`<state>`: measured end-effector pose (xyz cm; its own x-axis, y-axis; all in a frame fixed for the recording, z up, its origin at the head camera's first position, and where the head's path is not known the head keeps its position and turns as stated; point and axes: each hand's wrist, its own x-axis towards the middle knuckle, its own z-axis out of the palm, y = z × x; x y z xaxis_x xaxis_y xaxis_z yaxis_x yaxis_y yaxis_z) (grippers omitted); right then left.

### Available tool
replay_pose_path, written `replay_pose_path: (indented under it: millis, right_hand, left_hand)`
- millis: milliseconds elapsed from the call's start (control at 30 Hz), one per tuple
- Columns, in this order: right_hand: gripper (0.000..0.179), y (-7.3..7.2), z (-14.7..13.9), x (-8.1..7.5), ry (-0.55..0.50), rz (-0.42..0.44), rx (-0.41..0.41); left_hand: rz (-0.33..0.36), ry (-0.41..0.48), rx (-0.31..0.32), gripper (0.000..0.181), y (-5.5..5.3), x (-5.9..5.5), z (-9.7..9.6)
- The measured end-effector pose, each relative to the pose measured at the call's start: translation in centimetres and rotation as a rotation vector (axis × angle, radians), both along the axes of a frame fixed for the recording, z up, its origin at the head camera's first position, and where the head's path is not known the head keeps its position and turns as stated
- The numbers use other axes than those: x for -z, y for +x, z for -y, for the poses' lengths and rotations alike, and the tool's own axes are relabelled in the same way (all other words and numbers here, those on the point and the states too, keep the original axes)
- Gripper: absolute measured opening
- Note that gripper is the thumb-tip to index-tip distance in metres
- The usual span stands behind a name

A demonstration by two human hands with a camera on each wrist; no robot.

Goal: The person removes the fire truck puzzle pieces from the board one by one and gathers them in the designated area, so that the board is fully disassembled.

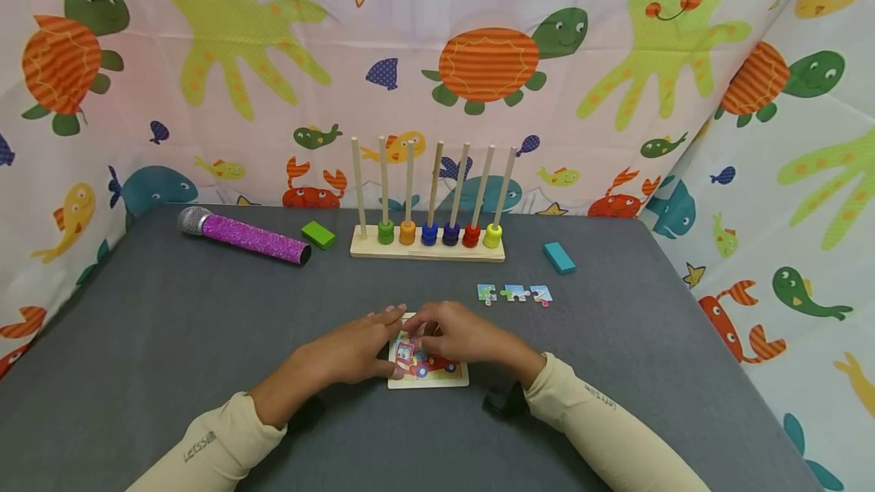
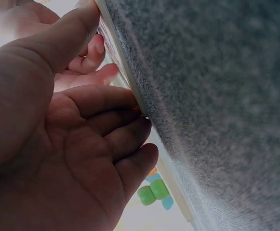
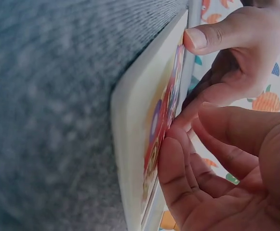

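Observation:
A small puzzle board (image 1: 429,383) with a pale border and a red vehicle picture lies flat on the grey table. At its left side rests my left hand (image 1: 355,348), fingers extended toward the far edge and thumb on the lower left corner. My right hand (image 1: 461,332) is over the board's upper part, fingers bent down. In the right wrist view its fingertips (image 3: 171,149) touch the picture, with thumb and index close together; I cannot tell whether they pinch a piece. Three loose jigsaw pieces (image 1: 515,292) lie in a row beyond the right hand.
At the back stands a wooden peg rack (image 1: 427,249) with coloured beads. Left of it lie a green block (image 1: 318,234) and a purple glitter microphone (image 1: 253,238); a teal block (image 1: 560,257) is to its right. A printed curtain (image 1: 410,97) borders the table.

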<state>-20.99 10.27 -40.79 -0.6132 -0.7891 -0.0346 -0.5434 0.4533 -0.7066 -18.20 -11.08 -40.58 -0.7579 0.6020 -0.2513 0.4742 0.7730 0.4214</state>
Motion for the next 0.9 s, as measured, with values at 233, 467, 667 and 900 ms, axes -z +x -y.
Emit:
replay_pose_path:
  millis: [233,467,667,900]
  right_hand:
    - [0.024,-0.2,0.09,-0.08,0.014,-0.001,0.023]
    - [0.025,-0.05,-0.01,0.37,-0.02,0.049,0.015]
    - [0.018,-0.33,0.19,0.59,-0.094,0.083,-0.026]
    - [0.015,-0.27,0.05,0.32,-0.094,0.106,-0.061]
  left_hand:
    - [-0.001,0.002,-0.006,0.078,-0.22,-0.2,0.04]
    - [0.024,-0.002,-0.017,0.08,-0.04,-0.06,-0.02]
    - [0.02,0.035,-0.028,0.078,0.07,-0.05,0.02]
    - [-0.003,0.043,-0.011,0.077,0.08,-0.02,-0.12]
